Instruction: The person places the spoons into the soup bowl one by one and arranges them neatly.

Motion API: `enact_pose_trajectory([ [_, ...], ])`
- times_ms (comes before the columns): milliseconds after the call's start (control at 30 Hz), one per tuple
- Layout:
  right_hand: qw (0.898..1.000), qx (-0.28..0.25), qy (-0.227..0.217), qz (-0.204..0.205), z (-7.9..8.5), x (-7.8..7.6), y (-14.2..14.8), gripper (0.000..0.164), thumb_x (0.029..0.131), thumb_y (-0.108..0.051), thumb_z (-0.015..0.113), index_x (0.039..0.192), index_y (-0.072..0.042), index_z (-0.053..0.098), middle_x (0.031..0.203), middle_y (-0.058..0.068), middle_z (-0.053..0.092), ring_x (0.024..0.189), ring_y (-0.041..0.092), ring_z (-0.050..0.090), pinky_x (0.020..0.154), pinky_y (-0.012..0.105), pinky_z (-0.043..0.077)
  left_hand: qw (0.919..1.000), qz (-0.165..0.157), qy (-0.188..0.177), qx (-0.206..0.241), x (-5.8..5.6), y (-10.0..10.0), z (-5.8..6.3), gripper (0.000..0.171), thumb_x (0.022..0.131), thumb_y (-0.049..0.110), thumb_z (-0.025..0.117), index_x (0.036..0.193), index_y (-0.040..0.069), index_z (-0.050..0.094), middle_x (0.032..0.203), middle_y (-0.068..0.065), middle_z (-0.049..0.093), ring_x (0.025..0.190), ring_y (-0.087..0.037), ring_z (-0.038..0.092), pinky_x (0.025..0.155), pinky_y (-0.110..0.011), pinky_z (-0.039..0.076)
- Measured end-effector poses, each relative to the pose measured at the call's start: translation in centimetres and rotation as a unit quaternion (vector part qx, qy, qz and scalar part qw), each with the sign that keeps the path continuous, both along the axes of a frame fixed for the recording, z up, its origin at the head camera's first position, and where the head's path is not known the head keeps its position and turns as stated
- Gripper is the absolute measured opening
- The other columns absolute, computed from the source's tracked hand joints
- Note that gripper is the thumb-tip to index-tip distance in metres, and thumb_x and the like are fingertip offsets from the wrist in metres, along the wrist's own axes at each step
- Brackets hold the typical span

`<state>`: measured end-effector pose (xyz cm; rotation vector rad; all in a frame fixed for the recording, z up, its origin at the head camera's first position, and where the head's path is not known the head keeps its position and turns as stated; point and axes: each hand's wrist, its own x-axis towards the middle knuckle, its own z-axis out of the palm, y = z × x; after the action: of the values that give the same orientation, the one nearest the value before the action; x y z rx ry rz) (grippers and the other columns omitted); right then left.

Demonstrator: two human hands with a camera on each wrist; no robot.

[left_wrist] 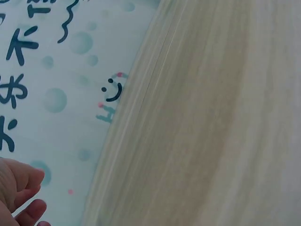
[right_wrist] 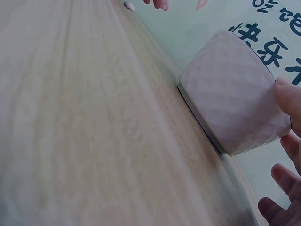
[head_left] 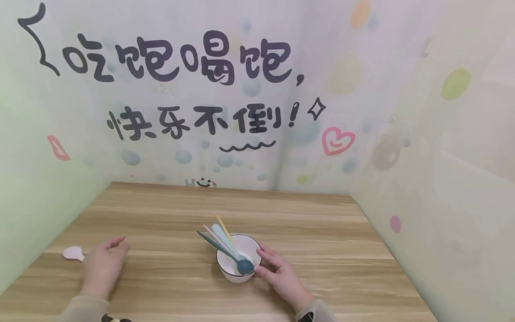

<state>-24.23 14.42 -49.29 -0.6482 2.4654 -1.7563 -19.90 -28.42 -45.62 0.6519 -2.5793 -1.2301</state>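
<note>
Near the middle of the table stands a small white bowl (head_left: 237, 278) with a dark rim. It holds several utensils, among them a dark teal spoon (head_left: 244, 266) and a light blue one (head_left: 219, 233). Pink and yellow handles stick up beside them. My right hand (head_left: 283, 277) grips the bowl's right side by the rim; the faceted outside of the bowl (right_wrist: 230, 94) fills much of the right wrist view. At the left, a pale pink spoon (head_left: 73, 253) lies on the table. My left hand (head_left: 103, 268) hovers over its handle, fingers loosely bent, with nothing visible in them.
The wood-grain table (head_left: 181, 299) is bordered by pale printed walls (head_left: 249, 165) at the back and both sides. Dark lettering and coloured spots decorate the back wall.
</note>
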Motion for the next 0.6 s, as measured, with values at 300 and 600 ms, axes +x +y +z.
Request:
enact_pose_trajectory([
  [300, 1.0, 0.01, 0.0, 0.002, 1.5, 0.8, -0.4, 0.05, 0.086, -0.014, 0.071, 0.131, 0.001, 0.056, 0.147, 0.01, 0.042, 0.138, 0.033, 0.032, 0.11, 0.03, 0.023, 0.9935, 0.112, -0.023, -0.001, 0.0, -1.4, -0.7, 0.065, 0.094, 0.042, 0.054, 0.146, 0.008, 0.037, 0.142, -0.037, 0.029, 0.113, -0.059, 0.036, 0.086, -0.06, 0.031],
  [600, 1.0, 0.019, 0.004, -0.004, 0.4, 0.2, -0.1, 0.049, 0.086, -0.018, 0.071, 0.132, -0.008, 0.058, 0.147, 0.002, 0.044, 0.139, 0.028, 0.033, 0.111, 0.046, 0.023, 0.9845, 0.148, -0.093, 0.022, 0.3, -3.3, -1.5, 0.082, 0.092, 0.046, 0.05, 0.152, 0.005, 0.013, 0.141, -0.042, 0.019, 0.124, -0.061, 0.022, 0.091, -0.067, 0.024],
])
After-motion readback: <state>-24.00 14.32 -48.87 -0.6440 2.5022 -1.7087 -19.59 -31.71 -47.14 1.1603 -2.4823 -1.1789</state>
